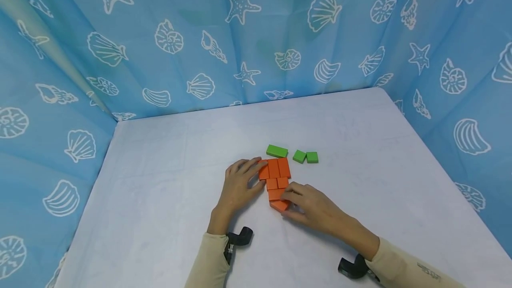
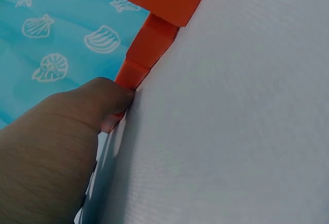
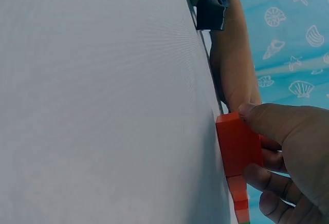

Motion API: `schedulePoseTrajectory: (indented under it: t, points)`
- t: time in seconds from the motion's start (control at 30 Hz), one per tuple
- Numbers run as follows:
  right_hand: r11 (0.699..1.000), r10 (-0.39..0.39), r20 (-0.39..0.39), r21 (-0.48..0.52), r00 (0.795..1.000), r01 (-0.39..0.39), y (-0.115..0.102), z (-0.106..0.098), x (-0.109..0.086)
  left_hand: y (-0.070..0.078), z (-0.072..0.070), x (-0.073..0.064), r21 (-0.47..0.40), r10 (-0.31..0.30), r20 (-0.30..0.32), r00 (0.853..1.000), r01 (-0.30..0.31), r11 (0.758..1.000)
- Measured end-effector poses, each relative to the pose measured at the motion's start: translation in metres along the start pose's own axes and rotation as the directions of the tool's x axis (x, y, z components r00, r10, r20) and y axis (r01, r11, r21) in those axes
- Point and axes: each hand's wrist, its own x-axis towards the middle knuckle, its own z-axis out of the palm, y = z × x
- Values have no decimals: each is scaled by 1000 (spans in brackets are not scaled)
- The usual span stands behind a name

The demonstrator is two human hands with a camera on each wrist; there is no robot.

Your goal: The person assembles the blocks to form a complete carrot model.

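Orange blocks lie against one another on the white table, three side by side at the top and a narrower column below. My left hand [image 1: 239, 186] is at the upper left, its forefinger and thumb at opposite ends of the leftmost orange block [image 1: 264, 172]. In the left wrist view the thumb [image 2: 115, 98] meets the blocks' side. With my right hand [image 1: 314, 206] I pinch the lowest orange block [image 3: 239, 144] between thumb and fingers. That block sits tilted at the column's bottom, under a flat orange block [image 1: 274, 194]. My right fingers partly hide both.
Beyond the orange blocks lie a long green block [image 1: 277, 151] and two small green blocks, one [image 1: 299, 156] touching the other [image 1: 312, 158]. A blue shell-print curtain [image 1: 264, 34] surrounds the white table [image 1: 160, 181]. Black wrist cameras [image 1: 241, 237] hang below both forearms.
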Motion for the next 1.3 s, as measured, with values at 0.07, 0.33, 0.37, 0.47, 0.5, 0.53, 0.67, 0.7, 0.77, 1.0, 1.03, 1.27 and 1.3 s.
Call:
schedulePoseTrajectory:
  t: [0.07, 0.33, 0.37, 0.47, 0.5, 0.53, 0.67, 0.7, 0.77, 1.0, 1.03, 1.27, 1.3]
  points:
    - [1000, 4, -11, 10, 1000, -4, 1, 1, 3, -2, -1, 1, 0, 4, -9, 1000, -4, 1000]
    - [989, 107, 48, 100, 993, -111, 6, -1, 9, -5, -2, 1, 2, 0, -11, 1000, 0, 1000]
    - [984, 132, 55, 112, 990, -137, 8, -3, 10, -6, -3, 1, -2, 2, -17, 1000, -2, 1000]
    - [971, 192, 23, 138, 981, -194, 19, -9, 13, -8, -4, 2, -5, 11, -28, 1000, -11, 1000]
    - [969, 207, 4, 140, 978, -206, 23, -11, 15, -8, -5, 2, -3, 11, -29, 1000, -11, 1000]
    - [968, 215, -14, 137, 976, -211, 28, -13, 17, -9, -5, 2, 0, 11, -28, 1000, -11, 1000]
    - [967, 230, -73, 132, 970, -219, 51, -21, 30, -11, -7, 3, 14, -1, -10, 1000, 2, 1000]
    - [967, 228, -82, 134, 970, -216, 57, -21, 34, -11, -7, 3, 18, -5, -2, 1000, 5, 1000]
    - [965, 236, -88, 141, 968, -222, 68, -21, 44, -12, -7, 3, 24, -12, 11, 1000, 12, 1000]
    - [932, 339, 50, 120, 939, -343, 94, -10, 81, -8, -1, -3, 5, 5, -13, 1000, -5, 1000]
    - [928, 350, 82, 109, 933, -358, 96, -8, 85, -7, 0, -3, 2, 9, -16, 1000, -9, 1000]
    - [911, 372, 235, 92, 898, -402, 103, -3, 108, -3, 0, -3, -1, 27, -27, 999, -27, 1000]
    - [907, 375, 244, 102, 894, -408, 104, -2, 112, -3, -1, -2, 2, 28, -28, 999, -28, 1000]
